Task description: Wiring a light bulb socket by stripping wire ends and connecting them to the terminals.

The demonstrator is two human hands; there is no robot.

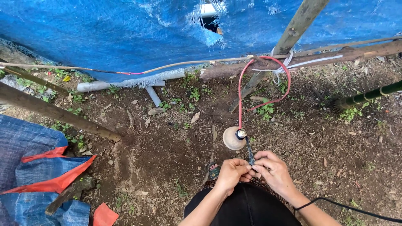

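My left hand (231, 172) and my right hand (271, 169) meet in front of my black-clad lap, fingers pinched together on a thin dark wire end (250, 155). That wire runs up to a black lamp socket (241, 134) with a pale round bulb (231, 139) hanging beside it. A red cable (240, 94) rises from the socket, loops over a rough wooden rail (318, 58) and curls back down. Whether a small tool is in my fingers is hidden.
A blue tarp wall (104, 37) with a torn hole stands behind. Grey plastic pipes (125, 85) lie at its foot. A slanted wooden pole (54, 112) crosses left; a green bamboo pole (368, 95) lies right. Blue and orange tarp (37, 167) is heaped lower left. A black cord (347, 207) trails right.
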